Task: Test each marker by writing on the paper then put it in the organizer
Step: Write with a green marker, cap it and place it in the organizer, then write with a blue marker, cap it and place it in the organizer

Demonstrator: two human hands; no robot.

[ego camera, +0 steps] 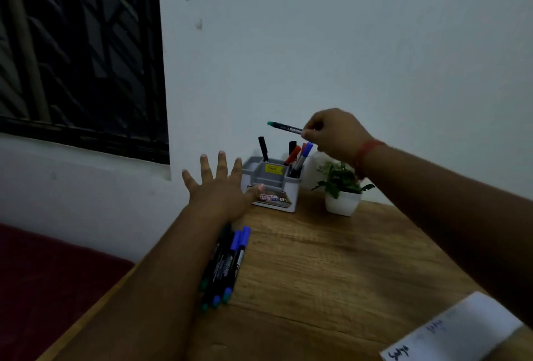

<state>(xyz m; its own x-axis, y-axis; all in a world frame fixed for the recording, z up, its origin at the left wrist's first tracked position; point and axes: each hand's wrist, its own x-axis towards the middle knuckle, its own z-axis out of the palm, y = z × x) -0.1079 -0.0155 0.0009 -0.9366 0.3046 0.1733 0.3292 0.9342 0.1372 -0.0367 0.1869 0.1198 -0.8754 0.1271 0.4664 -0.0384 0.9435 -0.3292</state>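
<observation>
Markers in hand: 1, green-capped marker (pixel 284 127), pinched by right hand (pixel 336 135)
Markers in organizer (pixel 272 184): 5 seen (2 black, 2 red, 1 blue)
Markers lying on desk (pixel 331 259): at least 4, part hidden by left forearm
Organizers: 1
Potted plants (pixel 341 187): 1
Paper sheets (pixel 458 332): 1
Hands: 2, left hand (pixel 219 187) spread

The left hand (pixel 217 187) sits just left of the frame's centre, palm down, its fingers straight and spread wide, thumb pointing right. Its bare forearm runs down toward the lower left of the frame. The right hand (pixel 336 135) is raised higher, right of centre, its fingers curled with the tips pinched together on a thin object. Its forearm stretches away to the right edge, a red thread around the wrist.
</observation>
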